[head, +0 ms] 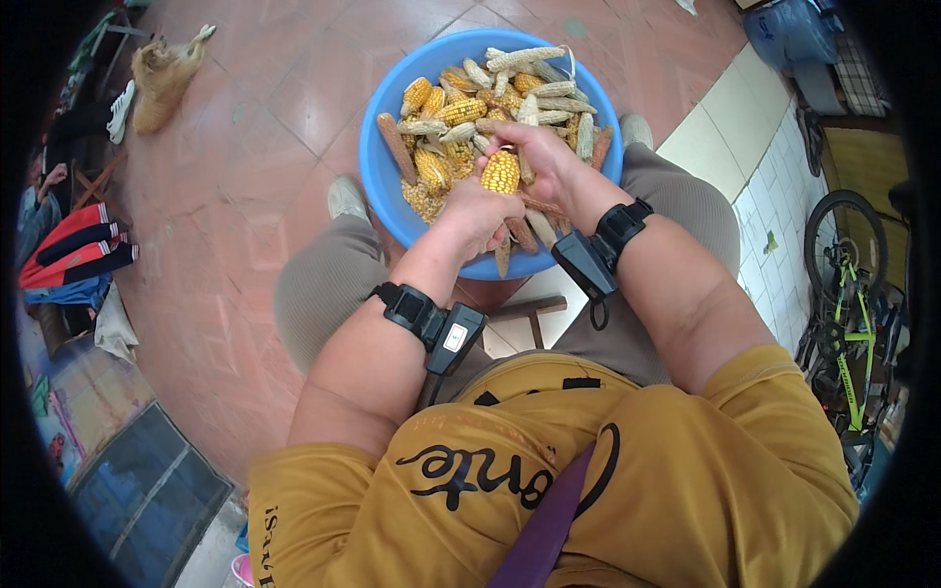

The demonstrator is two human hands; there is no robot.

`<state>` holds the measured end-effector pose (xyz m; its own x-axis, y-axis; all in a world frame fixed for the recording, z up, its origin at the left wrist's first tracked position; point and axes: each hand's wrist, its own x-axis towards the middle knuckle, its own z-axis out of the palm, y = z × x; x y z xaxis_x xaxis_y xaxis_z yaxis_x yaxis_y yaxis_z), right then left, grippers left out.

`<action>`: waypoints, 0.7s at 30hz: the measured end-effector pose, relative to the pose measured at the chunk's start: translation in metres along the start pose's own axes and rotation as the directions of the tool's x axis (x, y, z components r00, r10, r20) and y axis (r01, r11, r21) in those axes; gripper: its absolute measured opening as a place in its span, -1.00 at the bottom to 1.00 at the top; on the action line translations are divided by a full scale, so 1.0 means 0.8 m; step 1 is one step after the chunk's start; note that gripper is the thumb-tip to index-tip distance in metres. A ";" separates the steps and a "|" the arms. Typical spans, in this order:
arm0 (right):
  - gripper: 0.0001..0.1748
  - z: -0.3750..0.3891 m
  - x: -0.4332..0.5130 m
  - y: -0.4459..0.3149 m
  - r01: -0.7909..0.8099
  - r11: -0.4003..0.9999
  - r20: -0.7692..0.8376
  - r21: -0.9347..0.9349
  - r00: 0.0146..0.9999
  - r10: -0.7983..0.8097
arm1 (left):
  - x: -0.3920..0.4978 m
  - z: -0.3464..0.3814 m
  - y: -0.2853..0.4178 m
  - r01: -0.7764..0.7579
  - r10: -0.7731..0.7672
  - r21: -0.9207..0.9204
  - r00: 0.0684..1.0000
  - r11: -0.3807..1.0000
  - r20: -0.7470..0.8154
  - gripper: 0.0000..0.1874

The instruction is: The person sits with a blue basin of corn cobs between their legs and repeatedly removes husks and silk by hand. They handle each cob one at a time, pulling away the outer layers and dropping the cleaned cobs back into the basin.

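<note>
My left hand (478, 209) is wrapped around an ear of yellow corn (501, 173), which stands up out of the fist with its kernels showing. My right hand (542, 156) curls over from the other side, its fingers at the far tip of that ear. A brownish cob (526, 167) shows beside the right palm; whether the hand grips it is unclear. Both hands are over a round blue plastic basin (376, 192). In it lie yellow ears (462, 112), pale bare cobs (562, 104), reddish cobs (395, 147) and loose kernels (420, 202).
The basin sits between my knees on red floor tiles (242, 184). A tan dog (163, 84) lies at upper left, near another person's white shoe (120, 112). A bicycle (853, 323) is at right, below a large blue water bottle (790, 35). Black devices are strapped to both my wrists.
</note>
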<state>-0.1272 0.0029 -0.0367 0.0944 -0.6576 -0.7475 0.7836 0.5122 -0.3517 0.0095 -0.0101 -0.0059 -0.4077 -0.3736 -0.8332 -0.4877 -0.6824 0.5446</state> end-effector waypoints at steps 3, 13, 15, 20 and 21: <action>-0.78 0.006 -0.007 0.008 0.140 0.969 0.097 -0.202 0.988 -0.122 | 0.000 0.000 0.003 -0.013 0.013 -0.023 1.000 1.000 -0.023 -0.60; -0.88 -0.003 0.019 0.026 0.069 0.869 -0.186 -0.489 0.966 -0.181 | 0.005 0.009 -0.003 0.116 -0.108 0.081 0.989 0.990 -0.097 -0.76; -0.88 -0.006 0.027 0.028 0.079 0.951 -0.261 -0.298 0.952 -0.160 | 0.007 0.014 -0.010 0.007 0.024 0.189 0.987 0.982 -0.160 -0.77; -0.88 0.006 0.042 0.021 0.127 0.979 -0.196 -0.161 0.968 -0.158 | 0.016 0.007 -0.010 -0.060 0.085 0.141 0.981 0.988 -0.173 -0.78; -0.89 0.008 0.041 0.015 0.125 0.983 -0.150 -0.136 0.978 -0.145 | 0.017 0.004 -0.008 -0.078 0.101 0.132 0.979 0.988 -0.178 -0.77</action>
<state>-0.1106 -0.0161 -0.0620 -0.1137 -0.6342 -0.7648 0.6986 0.4963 -0.5154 0.0046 -0.0088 -0.0207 -0.3107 -0.5467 -0.7775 -0.5516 -0.5625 0.6159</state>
